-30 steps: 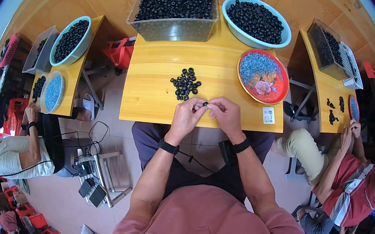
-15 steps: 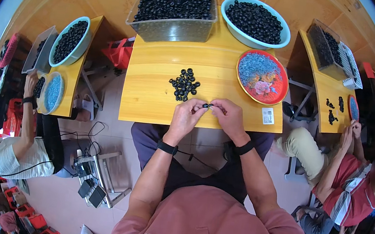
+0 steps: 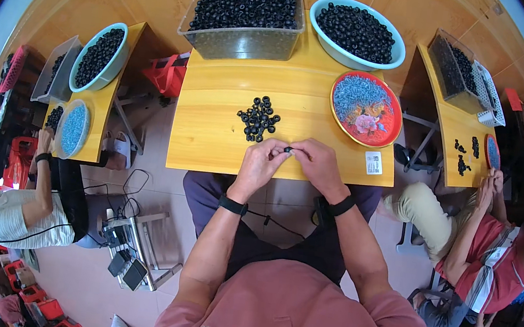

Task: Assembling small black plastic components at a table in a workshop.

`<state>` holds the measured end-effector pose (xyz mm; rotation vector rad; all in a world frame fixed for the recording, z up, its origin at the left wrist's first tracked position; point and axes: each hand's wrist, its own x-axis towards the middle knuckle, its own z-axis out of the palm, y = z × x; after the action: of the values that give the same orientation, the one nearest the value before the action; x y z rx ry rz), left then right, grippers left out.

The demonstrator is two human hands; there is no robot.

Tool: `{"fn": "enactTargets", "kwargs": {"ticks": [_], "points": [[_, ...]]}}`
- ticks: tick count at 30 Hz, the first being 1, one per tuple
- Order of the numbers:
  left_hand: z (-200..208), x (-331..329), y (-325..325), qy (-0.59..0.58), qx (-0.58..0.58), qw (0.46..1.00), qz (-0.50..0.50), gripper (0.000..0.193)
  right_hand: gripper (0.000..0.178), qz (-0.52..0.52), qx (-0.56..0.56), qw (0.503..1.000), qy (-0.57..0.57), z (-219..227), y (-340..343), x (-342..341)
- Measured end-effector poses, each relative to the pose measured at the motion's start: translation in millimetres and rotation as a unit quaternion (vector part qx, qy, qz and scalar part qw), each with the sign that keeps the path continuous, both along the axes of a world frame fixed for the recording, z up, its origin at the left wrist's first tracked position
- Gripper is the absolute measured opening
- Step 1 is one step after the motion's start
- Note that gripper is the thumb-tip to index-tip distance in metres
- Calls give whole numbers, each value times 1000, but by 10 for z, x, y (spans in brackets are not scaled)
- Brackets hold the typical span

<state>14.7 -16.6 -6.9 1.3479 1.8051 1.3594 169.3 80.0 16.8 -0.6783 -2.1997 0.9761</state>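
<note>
The left hand (image 3: 259, 163) and right hand (image 3: 316, 162) meet, fingertips pinching a small black bead (image 3: 288, 149) by the near edge of the desk (image 3: 208, 150). A loose pinch could drop it over that edge; a forward nudge could scatter the bead pile (image 3: 259, 119).

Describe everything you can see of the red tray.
The red tray is round and shallow, with a thin yellowish rim and a pink flower on its floor; plastic or metal, I can't tell. It lies flat at the right edge of the table, nearer than the blue basin. Small blue pieces cover its far-left part. Neither left hand nor right hand touches it.
</note>
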Motion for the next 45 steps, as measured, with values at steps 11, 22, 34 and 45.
{"fn": "enactTargets", "kwargs": {"ticks": [11, 22, 34, 45], "points": [[59, -43, -12, -21, -13, 999, -35, 15, 14, -6, -6, 999, -47, 78, 25, -86], [-5, -56, 25, -143, -34, 988, -39, 12, 13, 17, -21, 999, -40, 73, -16, -156], [135, 15, 13, -69, -38, 997, -18, 20, 17, -23, -124, 991, 41, -215, 32, -134], [78, 23, -6, 53, -2, 999, -11, 31, 16, -61, -152, 987, 4, -78, -9, -217]]}}
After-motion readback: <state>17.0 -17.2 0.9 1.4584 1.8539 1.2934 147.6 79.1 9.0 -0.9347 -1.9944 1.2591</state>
